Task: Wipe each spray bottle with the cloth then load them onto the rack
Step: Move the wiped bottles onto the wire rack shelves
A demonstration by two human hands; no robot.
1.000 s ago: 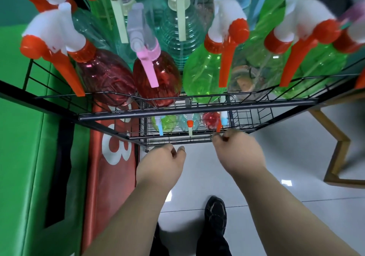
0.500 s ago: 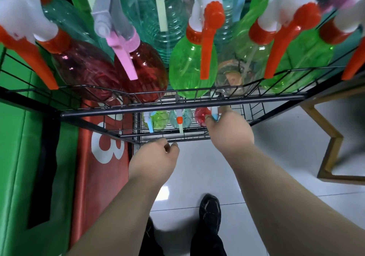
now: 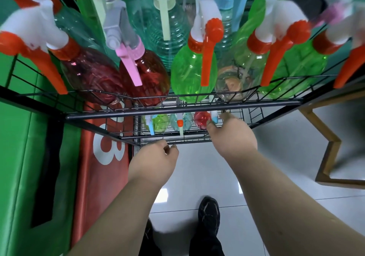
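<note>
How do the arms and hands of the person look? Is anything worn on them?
The left forearm and the right forearm are bare up to the frame's edge: no sleeves show. The left hand and the right hand have no gloves, and no watch, ring or band shows on them.

A black wire rack (image 3: pixel 183 115) carries a row of plastic spray bottles on its upper shelf, among them a red bottle with a pink trigger (image 3: pixel 146 79) and a green bottle with an orange trigger (image 3: pixel 189 78). On the rack's lower shelf, the right hand (image 3: pixel 233 135) pinches the sprayer of a small red plastic spray bottle (image 3: pixel 200 119). The left hand (image 3: pixel 154 163), fingers curled, hangs just before that shelf's front edge.
</note>
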